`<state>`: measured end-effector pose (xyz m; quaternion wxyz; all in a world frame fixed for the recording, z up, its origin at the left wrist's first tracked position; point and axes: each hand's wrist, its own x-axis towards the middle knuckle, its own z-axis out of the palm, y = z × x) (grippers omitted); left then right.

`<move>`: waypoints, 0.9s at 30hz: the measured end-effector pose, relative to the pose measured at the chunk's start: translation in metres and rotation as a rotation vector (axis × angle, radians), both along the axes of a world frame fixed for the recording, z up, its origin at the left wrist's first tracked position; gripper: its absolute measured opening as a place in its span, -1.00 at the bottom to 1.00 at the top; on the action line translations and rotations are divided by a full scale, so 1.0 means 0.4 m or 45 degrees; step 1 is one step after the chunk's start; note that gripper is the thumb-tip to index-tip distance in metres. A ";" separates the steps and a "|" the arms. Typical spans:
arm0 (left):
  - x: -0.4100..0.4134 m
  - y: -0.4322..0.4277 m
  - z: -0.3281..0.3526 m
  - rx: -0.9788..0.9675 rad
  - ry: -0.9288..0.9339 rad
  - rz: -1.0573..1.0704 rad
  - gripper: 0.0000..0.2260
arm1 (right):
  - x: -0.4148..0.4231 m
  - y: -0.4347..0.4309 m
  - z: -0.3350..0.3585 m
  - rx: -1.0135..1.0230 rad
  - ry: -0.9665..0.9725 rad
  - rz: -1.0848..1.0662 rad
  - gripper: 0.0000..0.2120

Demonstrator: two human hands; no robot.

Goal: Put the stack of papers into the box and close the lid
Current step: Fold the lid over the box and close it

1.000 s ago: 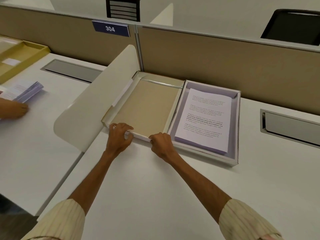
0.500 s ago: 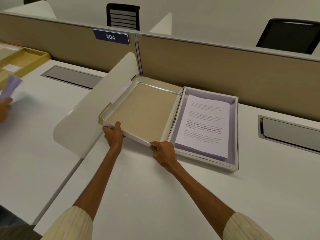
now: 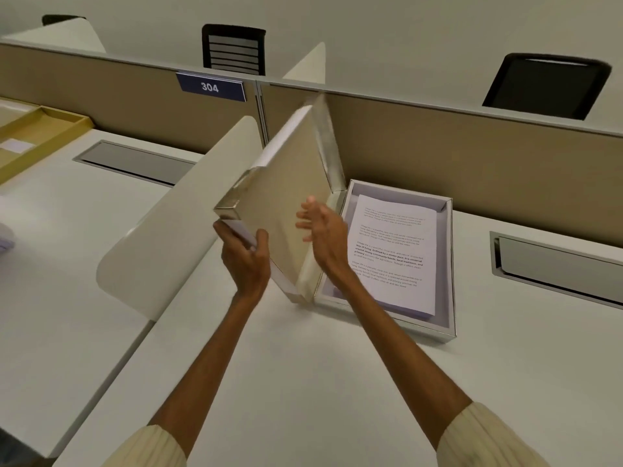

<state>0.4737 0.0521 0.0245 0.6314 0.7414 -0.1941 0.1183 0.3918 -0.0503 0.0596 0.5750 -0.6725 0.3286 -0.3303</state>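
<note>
A shallow white box (image 3: 450,264) with a lilac lining rests on the white desk against the beige partition. A stack of printed papers (image 3: 394,257) lies flat inside it. The hinged lid (image 3: 283,203), tan on its inner face, stands nearly upright along the box's left side. My left hand (image 3: 247,261) grips the lid's near free edge from below. My right hand (image 3: 322,235) is beside the lid's inner face with fingers spread, holding nothing; whether it touches the lid I cannot tell.
A curved cream divider panel (image 3: 175,224) stands just left of the lid. A yellow tray (image 3: 37,136) sits far left. Grey cable hatches (image 3: 556,264) are set into the desk. Black chairs (image 3: 546,84) stand behind the partition.
The lid has swung up from lying flat on the desk to nearly vertical. My left hand rose with its edge; my right hand let go and opened.
</note>
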 end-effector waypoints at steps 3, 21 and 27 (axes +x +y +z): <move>-0.050 -0.025 0.004 0.109 -0.191 -0.105 -0.57 | -0.001 -0.057 0.097 0.177 -0.135 -0.054 -0.51; -0.171 -0.112 -0.029 0.293 -0.530 -0.619 -0.35 | -0.160 -0.194 0.181 0.007 0.224 -0.429 -0.44; -0.058 -0.183 -0.057 0.973 0.818 -0.667 -0.37 | -0.247 -0.229 0.145 0.057 0.212 -0.466 -0.50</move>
